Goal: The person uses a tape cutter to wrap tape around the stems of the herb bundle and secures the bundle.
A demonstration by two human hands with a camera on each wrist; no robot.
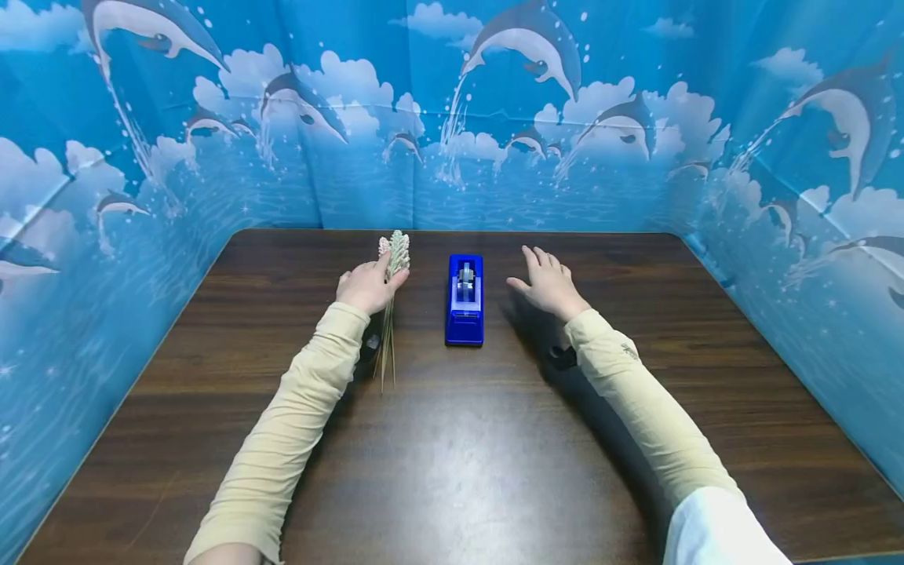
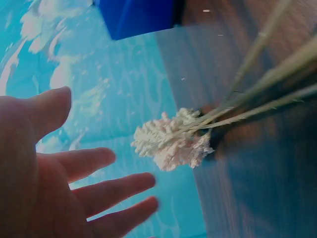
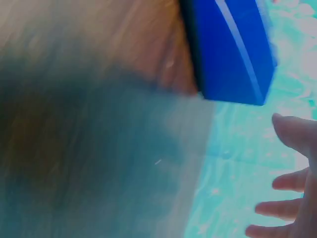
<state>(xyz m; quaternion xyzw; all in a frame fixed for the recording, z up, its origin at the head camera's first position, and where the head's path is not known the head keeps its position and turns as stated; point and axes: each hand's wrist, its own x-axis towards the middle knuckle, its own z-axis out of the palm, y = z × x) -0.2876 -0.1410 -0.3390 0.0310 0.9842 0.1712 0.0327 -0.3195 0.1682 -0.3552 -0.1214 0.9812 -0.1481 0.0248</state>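
A small bunch of dried flowers [image 1: 399,249] lies on the table left of centre, pale heads to the back and thin stems toward the front. My left hand [image 1: 369,286] is over the bunch with fingers spread. In the left wrist view the flower heads [image 2: 173,141] show just beyond the fingertips, with a gap between. A blue tape dispenser [image 1: 464,302] with a roll of clear tape stands to the right of the flowers. Off its right side, my right hand [image 1: 549,284] hovers with fingers extended, holding nothing. The right wrist view shows the dispenser's blue side [image 3: 230,54] close to the thumb.
The dark wood-grain table [image 1: 466,463] reaches back to a blue curtain [image 1: 360,188] printed with dolphins, which wraps around the left, back and right sides. Dark wrist-worn devices show under both forearms, the right one [image 1: 562,357] more plainly.
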